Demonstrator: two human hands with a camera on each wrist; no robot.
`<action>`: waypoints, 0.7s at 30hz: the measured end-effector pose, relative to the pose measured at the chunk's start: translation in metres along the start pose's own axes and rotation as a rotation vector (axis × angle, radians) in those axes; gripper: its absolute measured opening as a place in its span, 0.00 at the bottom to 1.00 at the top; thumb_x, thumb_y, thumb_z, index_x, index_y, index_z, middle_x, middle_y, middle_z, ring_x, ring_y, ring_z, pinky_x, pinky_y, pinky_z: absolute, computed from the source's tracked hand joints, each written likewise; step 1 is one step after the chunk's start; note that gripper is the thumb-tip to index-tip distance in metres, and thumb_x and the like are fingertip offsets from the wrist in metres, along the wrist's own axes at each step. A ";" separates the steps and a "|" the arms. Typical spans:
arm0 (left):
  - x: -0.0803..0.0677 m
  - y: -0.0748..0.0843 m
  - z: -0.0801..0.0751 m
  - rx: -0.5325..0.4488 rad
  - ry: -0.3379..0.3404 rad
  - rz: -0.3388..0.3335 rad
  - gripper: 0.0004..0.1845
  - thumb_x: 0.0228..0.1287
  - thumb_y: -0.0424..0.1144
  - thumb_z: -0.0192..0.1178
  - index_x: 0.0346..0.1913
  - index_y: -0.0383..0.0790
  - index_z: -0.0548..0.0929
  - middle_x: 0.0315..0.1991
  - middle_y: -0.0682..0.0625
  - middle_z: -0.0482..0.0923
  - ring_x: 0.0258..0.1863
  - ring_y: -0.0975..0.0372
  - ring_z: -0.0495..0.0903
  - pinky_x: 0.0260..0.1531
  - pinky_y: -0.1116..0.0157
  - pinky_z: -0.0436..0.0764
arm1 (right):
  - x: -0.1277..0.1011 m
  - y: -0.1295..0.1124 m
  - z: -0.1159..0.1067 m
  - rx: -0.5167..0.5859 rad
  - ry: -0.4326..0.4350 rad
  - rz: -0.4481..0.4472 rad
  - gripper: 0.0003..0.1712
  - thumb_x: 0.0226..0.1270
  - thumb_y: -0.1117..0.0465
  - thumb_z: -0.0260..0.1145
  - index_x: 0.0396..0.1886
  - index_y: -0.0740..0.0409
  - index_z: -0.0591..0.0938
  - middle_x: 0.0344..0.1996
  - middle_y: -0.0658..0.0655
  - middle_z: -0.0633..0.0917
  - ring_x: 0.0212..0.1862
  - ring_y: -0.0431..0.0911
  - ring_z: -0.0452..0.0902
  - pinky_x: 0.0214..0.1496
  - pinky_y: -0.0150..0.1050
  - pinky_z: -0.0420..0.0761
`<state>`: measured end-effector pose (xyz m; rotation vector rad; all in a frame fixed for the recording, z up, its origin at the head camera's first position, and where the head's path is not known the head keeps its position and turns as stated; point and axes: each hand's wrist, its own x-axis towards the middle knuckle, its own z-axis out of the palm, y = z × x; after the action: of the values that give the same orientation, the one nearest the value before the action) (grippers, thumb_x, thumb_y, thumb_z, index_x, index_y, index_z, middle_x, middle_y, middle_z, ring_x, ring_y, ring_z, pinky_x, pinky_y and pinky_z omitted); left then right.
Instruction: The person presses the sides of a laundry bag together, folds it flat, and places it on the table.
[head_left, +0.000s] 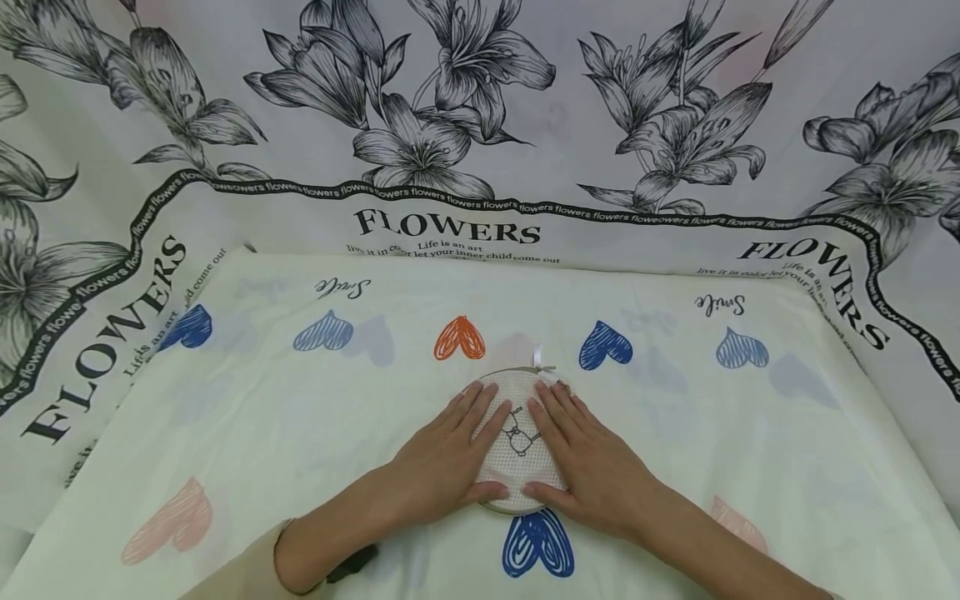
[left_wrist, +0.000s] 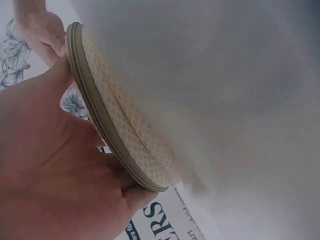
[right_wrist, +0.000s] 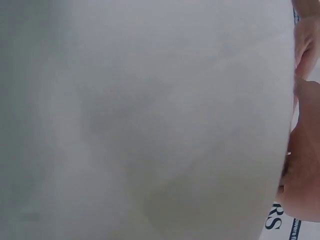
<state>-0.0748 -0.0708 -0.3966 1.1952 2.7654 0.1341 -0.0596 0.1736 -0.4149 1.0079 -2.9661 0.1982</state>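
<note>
A round embroidery hoop (head_left: 513, 477) with pale grid-weave cloth lies on the bed-like covered surface, near the front middle. Dark outline stitching or drawing (head_left: 519, 442) shows at its centre. My left hand (head_left: 442, 462) rests on the hoop's left side, fingers straight and thumb near the lower rim. Mirroring it, my right hand (head_left: 603, 467) rests on the right side with straight fingers. A white ribbon (head_left: 538, 360) sits at the hoop's top. In the left wrist view, the hoop's brown rim (left_wrist: 95, 110) appears edge-on beside the palm. Pale blur fills most of the right wrist view.
A white cloth (head_left: 262, 450) printed with hearts and "Smile" covers the working surface. Behind and around it hangs or lies fabric (head_left: 480, 154) with black lilies and "FLOWERS" lettering. A small dark object (head_left: 352, 565) shows beneath the left wrist.
</note>
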 end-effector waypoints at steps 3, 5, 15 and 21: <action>0.001 -0.001 0.000 -0.001 -0.011 0.000 0.49 0.67 0.67 0.52 0.78 0.36 0.54 0.78 0.35 0.46 0.77 0.44 0.45 0.74 0.52 0.53 | 0.001 0.000 0.000 0.004 -0.022 0.006 0.56 0.66 0.26 0.51 0.80 0.59 0.53 0.79 0.60 0.48 0.79 0.55 0.41 0.77 0.49 0.51; 0.001 -0.001 0.001 0.003 -0.021 -0.001 0.49 0.67 0.67 0.52 0.78 0.36 0.54 0.78 0.35 0.45 0.77 0.44 0.44 0.74 0.52 0.53 | 0.001 -0.001 0.000 0.002 -0.034 0.009 0.56 0.66 0.25 0.50 0.80 0.59 0.53 0.79 0.60 0.47 0.79 0.55 0.41 0.77 0.49 0.51; 0.005 -0.002 0.001 0.054 -0.086 -0.018 0.50 0.66 0.69 0.50 0.79 0.38 0.53 0.79 0.38 0.45 0.78 0.46 0.43 0.75 0.54 0.51 | 0.004 -0.002 0.002 0.010 -0.067 0.002 0.55 0.68 0.26 0.48 0.79 0.61 0.53 0.79 0.62 0.49 0.78 0.57 0.42 0.77 0.49 0.52; 0.007 -0.002 -0.001 0.069 -0.097 -0.004 0.49 0.67 0.69 0.50 0.78 0.38 0.54 0.78 0.37 0.47 0.78 0.46 0.45 0.74 0.54 0.52 | 0.004 -0.002 0.000 0.018 -0.067 -0.010 0.53 0.70 0.28 0.48 0.78 0.63 0.55 0.78 0.63 0.51 0.78 0.59 0.45 0.76 0.51 0.54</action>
<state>-0.0812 -0.0670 -0.3966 1.1787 2.7082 -0.0193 -0.0615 0.1699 -0.4150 1.0512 -3.0238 0.1952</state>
